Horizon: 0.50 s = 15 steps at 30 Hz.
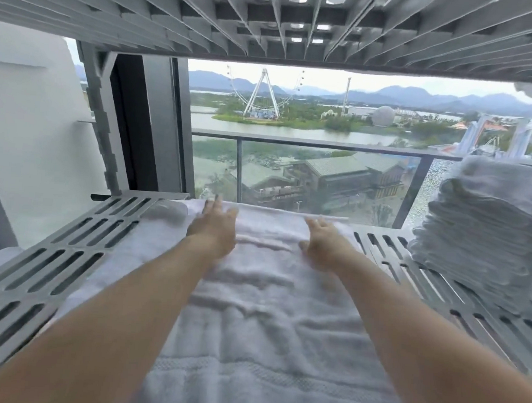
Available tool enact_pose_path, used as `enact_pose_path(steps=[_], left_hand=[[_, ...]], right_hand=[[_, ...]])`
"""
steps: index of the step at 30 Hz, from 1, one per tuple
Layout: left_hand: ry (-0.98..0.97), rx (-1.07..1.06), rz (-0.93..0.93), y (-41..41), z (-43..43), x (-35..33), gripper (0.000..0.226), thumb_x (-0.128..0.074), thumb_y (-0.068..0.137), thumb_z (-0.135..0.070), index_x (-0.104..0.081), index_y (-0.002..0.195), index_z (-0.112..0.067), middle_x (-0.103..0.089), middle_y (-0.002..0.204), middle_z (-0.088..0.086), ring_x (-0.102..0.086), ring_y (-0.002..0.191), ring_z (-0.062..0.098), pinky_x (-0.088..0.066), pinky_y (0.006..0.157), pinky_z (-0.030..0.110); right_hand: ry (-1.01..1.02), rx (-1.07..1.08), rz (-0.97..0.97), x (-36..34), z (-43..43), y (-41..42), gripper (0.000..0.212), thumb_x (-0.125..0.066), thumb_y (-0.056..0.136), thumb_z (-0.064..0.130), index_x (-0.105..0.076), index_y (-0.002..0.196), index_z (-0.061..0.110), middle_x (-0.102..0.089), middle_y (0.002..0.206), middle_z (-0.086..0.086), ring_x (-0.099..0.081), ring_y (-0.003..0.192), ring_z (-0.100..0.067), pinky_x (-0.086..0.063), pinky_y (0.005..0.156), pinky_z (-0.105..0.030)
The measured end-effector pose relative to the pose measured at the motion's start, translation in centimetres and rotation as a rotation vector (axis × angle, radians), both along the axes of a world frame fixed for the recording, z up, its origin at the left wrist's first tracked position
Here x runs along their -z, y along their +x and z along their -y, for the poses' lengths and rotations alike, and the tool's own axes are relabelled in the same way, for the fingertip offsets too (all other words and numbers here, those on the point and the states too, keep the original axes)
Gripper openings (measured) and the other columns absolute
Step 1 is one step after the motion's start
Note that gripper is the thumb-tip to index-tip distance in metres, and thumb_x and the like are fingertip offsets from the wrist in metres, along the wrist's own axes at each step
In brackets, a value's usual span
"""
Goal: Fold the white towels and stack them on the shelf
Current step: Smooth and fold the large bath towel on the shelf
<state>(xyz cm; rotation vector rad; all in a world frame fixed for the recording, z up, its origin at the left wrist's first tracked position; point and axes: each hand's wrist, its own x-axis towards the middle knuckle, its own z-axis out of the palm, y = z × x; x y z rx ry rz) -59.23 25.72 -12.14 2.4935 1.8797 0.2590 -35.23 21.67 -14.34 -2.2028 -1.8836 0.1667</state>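
A white towel point(260, 311) lies spread lengthwise on the grey slatted shelf point(49, 268), running from the near edge to the far edge. Both my arms reach over it. My left hand point(214, 227) lies flat on the towel near its far end, fingers straight. My right hand point(321, 241) rests flat on the towel a little to the right, fingers extended toward the far edge. A tall stack of folded white towels point(482, 235) stands on the shelf at the right.
Another grey slatted shelf point(271, 19) hangs close overhead. Beyond the shelf is a window with a balcony railing point(294, 140). A white wall point(26, 137) and dark window frame point(156, 124) stand at the left.
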Motion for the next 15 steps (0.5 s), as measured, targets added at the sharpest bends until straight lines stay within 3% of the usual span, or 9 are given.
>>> enact_pose_path(steps=[1, 3, 7, 10, 13, 15], left_hand=[[-0.046, -0.040, -0.059, -0.3, -0.5, 0.7, 0.052, -0.031, 0.106, -0.027, -0.027, 0.158, -0.027, 0.001, 0.170, 0.014, -0.001, 0.156, 0.034, -0.016, 0.123, 0.054], [-0.145, -0.118, -0.083, -0.9, -1.5, 1.6, 0.056, -0.020, 0.105, -0.051, -0.028, 0.158, -0.032, -0.007, 0.170, 0.013, -0.001, 0.156, 0.034, -0.008, 0.124, 0.054], [-0.166, -0.131, -0.039, -1.2, -3.3, 2.7, 0.065, -0.015, 0.099, -0.065, -0.017, 0.160, -0.042, 0.002, 0.171, 0.008, 0.011, 0.156, 0.028, 0.003, 0.122, 0.057], [-0.151, -0.237, 0.015, -2.3, -5.4, 2.4, 0.073, -0.014, 0.096, -0.073, -0.013, 0.160, -0.040, 0.010, 0.170, 0.011, 0.014, 0.155, 0.035, 0.010, 0.122, 0.058], [-0.044, -0.148, 0.204, -3.1, -6.8, 2.0, 0.069, -0.027, 0.101, -0.064, -0.019, 0.162, -0.032, 0.011, 0.170, 0.006, -0.004, 0.157, 0.033, -0.012, 0.125, 0.053], [-0.006, -0.063, 0.240, -2.6, -6.6, 1.9, 0.056, -0.029, 0.105, -0.054, -0.041, 0.152, -0.028, -0.015, 0.169, 0.007, -0.029, 0.149, 0.030, -0.030, 0.117, 0.049]], right_hand=[[-0.041, 0.008, 0.010, 0.9, -0.3, 0.5, 0.065, -0.043, 0.100, 0.044, -0.019, 0.157, 0.023, -0.012, 0.165, -0.013, -0.010, 0.153, -0.028, -0.017, 0.122, -0.048], [-0.084, 0.032, 0.021, 1.9, -0.9, 1.2, 0.064, -0.033, 0.100, 0.054, -0.026, 0.155, 0.023, -0.013, 0.165, -0.013, -0.008, 0.153, -0.027, -0.011, 0.123, -0.048], [-0.086, 0.074, 0.046, 2.3, -1.8, 1.8, 0.067, -0.023, 0.099, 0.060, -0.016, 0.158, 0.030, -0.003, 0.167, -0.006, 0.000, 0.154, -0.024, -0.001, 0.124, -0.046], [-0.089, 0.109, 0.041, 2.6, -2.0, 2.0, 0.069, -0.020, 0.097, 0.064, -0.011, 0.158, 0.035, 0.001, 0.168, -0.001, 0.003, 0.154, -0.026, 0.002, 0.124, -0.046], [-0.101, 0.147, 0.041, 2.7, -2.3, 2.2, 0.069, -0.018, 0.096, 0.066, -0.007, 0.158, 0.037, 0.004, 0.167, 0.001, 0.004, 0.154, -0.026, 0.003, 0.123, -0.046], [-0.096, 0.164, 0.047, 2.8, -2.6, 2.3, 0.070, -0.018, 0.096, 0.066, -0.006, 0.158, 0.037, 0.005, 0.167, 0.001, 0.004, 0.154, -0.026, 0.003, 0.123, -0.046]])
